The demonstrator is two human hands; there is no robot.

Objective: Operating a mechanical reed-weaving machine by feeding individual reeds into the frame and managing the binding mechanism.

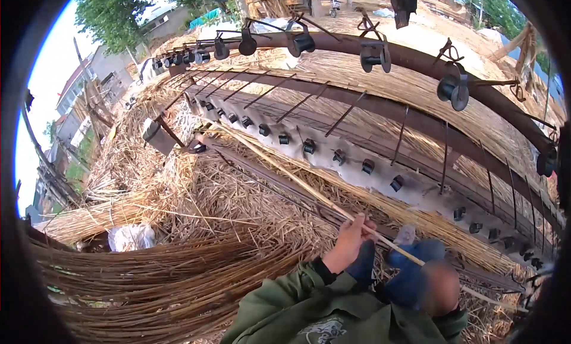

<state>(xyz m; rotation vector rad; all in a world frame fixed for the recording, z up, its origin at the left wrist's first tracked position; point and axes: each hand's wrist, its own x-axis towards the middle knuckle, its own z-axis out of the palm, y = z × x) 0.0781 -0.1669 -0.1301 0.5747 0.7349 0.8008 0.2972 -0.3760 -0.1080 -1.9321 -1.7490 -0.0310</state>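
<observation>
A long pale reed [279, 167] lies slantwise in front of me, running from the far left of the metal frame down to the lower right. My left hand [348, 244] is closed around it, thumb and fingers pinching the stem. Farther down the same reed is my right hand [443, 287], rounded over the stem and blurred, so its fingers cannot be made out. Just beyond the reed stands a rusty frame [410, 55] hung with black spools [373, 54]. A second row of small black spools [339, 157] lines its lower beam, under upright metal rods.
Bundled thin brown stems [154, 284] lie at the lower left, beside a white plastic bag [132, 237]. Loose straw [220, 195] covers the ground. Layered reeds [416, 94] stretch behind the lower beam. A rusty rail [267, 176] runs beneath the held reed.
</observation>
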